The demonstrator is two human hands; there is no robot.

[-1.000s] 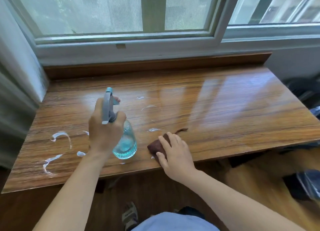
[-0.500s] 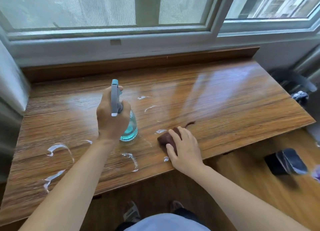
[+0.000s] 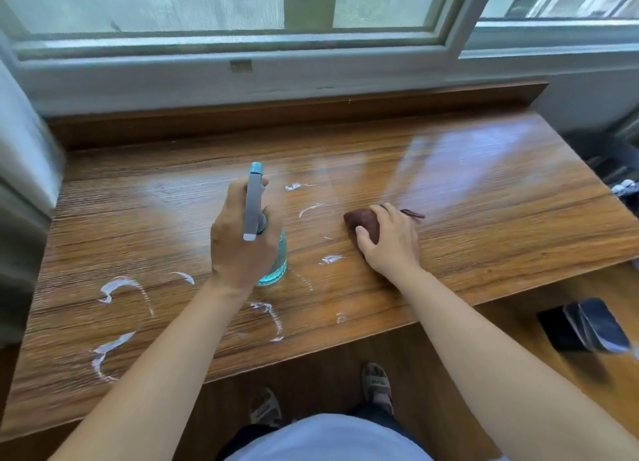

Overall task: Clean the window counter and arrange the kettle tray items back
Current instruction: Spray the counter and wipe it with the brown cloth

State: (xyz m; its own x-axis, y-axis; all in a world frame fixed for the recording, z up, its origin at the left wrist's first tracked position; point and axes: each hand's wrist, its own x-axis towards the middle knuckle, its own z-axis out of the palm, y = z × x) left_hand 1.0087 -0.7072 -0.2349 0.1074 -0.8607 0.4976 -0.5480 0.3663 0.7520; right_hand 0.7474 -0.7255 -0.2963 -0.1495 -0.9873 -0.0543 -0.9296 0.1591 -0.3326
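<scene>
Gripping spray bottle (image 3: 276,267) left, cloth (image 3: 363,223) right

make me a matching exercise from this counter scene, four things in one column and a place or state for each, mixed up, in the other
Things:
1. spray bottle
2. cloth
3. foam streaks
4. phone

Places or states:
A. white, smeared over the counter's left and middle
B. gripped upright in the left hand
C. on the floor, right of the counter
D. pressed to the counter under the right hand

Pairs: 1-B, 2-D, 3-A, 4-C
</scene>
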